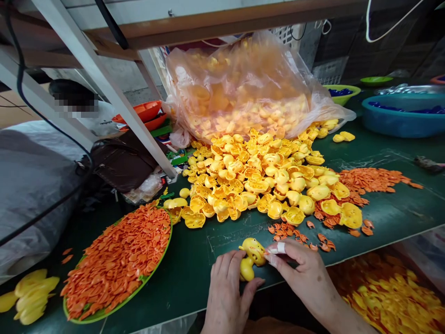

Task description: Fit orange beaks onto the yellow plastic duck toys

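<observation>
My left hand [227, 283] is closed around the side of a yellow plastic duck half-shell [247, 268], low over the front edge of the green table. The shell's face part points up and to the right. With white tape on a finger, my right hand [302, 266] pinches a small orange plastic piece [267, 253] against the shell's face. Much of that piece is hidden by my fingertips. Just beyond my right hand lie loose orange pieces [287, 230]. A big heap of yellow duck half-shells [257, 178] spreads across the table behind both hands.
A green-rimmed tray [169, 241] heaped with orange pieces stands at left, near yellow shells [36, 294]. A clear plastic bag [243, 88] spills shells at the back. Blue basin [403, 123] at right. Below the table edge, a container holds yellow parts [392, 301]. A person sits back left.
</observation>
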